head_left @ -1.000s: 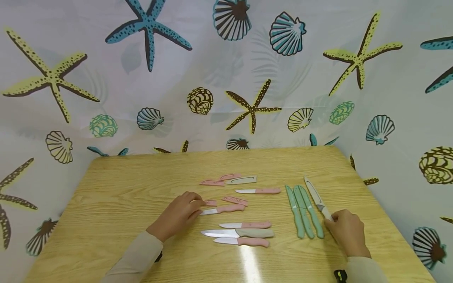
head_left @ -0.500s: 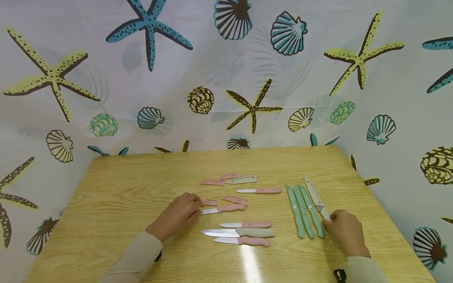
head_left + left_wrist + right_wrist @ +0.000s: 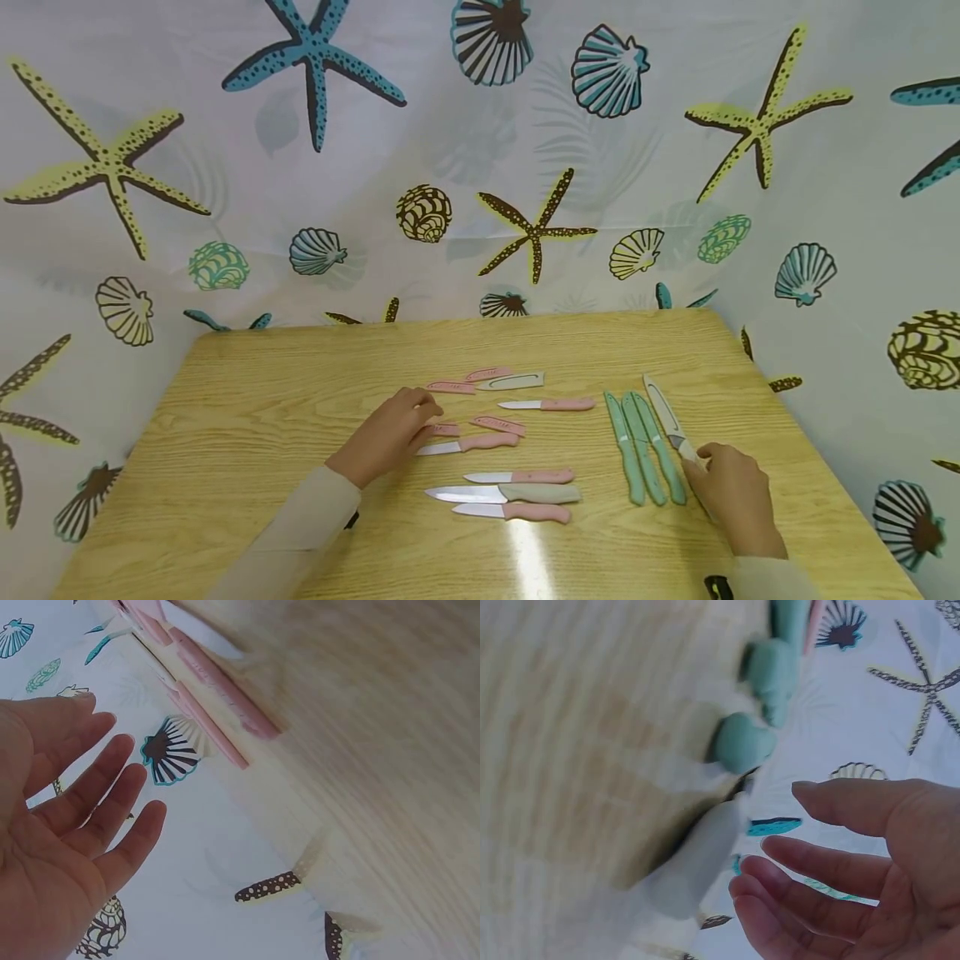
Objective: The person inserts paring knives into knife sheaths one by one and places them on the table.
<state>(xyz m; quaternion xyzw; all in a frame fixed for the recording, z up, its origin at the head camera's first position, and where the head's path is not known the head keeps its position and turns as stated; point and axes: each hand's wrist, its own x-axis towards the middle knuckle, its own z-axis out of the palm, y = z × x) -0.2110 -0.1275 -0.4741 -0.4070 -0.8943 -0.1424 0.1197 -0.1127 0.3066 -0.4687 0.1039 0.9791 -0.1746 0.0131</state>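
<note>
My left hand (image 3: 390,435) hovers with loosely bent, spread fingers at the left end of a pink knife sheath (image 3: 446,430). Its palm (image 3: 52,847) holds nothing in the left wrist view. Just nearer lies a pink-handled knife (image 3: 489,442), its blade tip close to that hand. On the right, my right hand (image 3: 735,492) is over the white handle (image 3: 687,452) of a knife in a white sheath (image 3: 663,408). The right wrist view shows the fingers (image 3: 817,855) relaxed and apart from that handle. Left of it lie green sheathed knives (image 3: 651,454) side by side.
Nearer me lie a large knife with a grey-green handle (image 3: 540,493) and two pink-handled knives, one of them the nearest knife (image 3: 536,512). Farther back are a white sheath (image 3: 512,382), pink sheaths (image 3: 450,387) and another pink knife (image 3: 567,405). A patterned cloth (image 3: 420,283) backs the wooden table.
My left hand has moved away from me and slightly right, uncovering more of the pink knife's blade. The right hand and the white-sheathed knife have shifted only a little.
</note>
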